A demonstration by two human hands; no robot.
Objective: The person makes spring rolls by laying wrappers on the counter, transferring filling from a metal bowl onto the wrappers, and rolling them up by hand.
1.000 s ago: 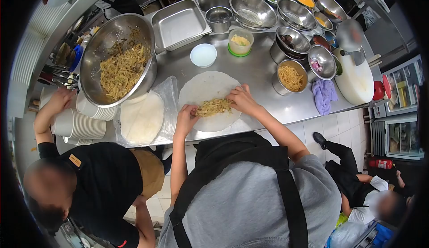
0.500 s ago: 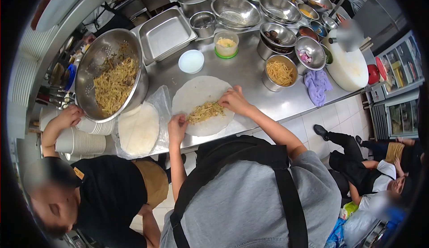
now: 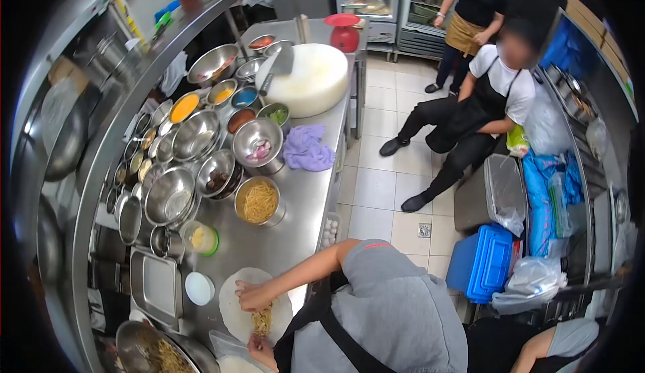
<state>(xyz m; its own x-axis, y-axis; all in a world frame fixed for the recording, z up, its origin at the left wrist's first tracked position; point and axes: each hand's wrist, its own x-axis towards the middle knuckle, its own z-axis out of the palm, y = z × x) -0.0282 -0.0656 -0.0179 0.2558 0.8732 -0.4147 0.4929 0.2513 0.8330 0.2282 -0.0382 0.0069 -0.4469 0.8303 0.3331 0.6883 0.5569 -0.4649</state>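
A thin round white wrapper [image 3: 232, 314] lies flat on the steel counter, with a strip of shredded filling [image 3: 263, 320] across it. My right hand [image 3: 252, 296] is over the wrapper at the far end of the strip, fingers curled together. At the near end, by the wrapper's edge, is my left hand [image 3: 259, 347], its fingertips pinched together beside the filling. What either set of fingertips holds, if anything, is hidden. Partly cut off below, a stack of white wrappers [image 3: 242, 365] sits in clear plastic. A colander of cooked filling [image 3: 171, 358] is at the lower left.
Around the work are a white bowl [image 3: 199, 288], a green-based tub [image 3: 201, 238], a steel tray [image 3: 156, 285] and a pot of yellow strips [image 3: 259, 201]. Farther along are a purple cloth [image 3: 309, 148] and a cleaver [image 3: 279, 67] on a round board [image 3: 309, 84]. People are across the aisle.
My view has swung right, so the counter now runs away from me and the aisle shows more. Both hands remain at the filling. The co-worker with the colander is mostly out of view.
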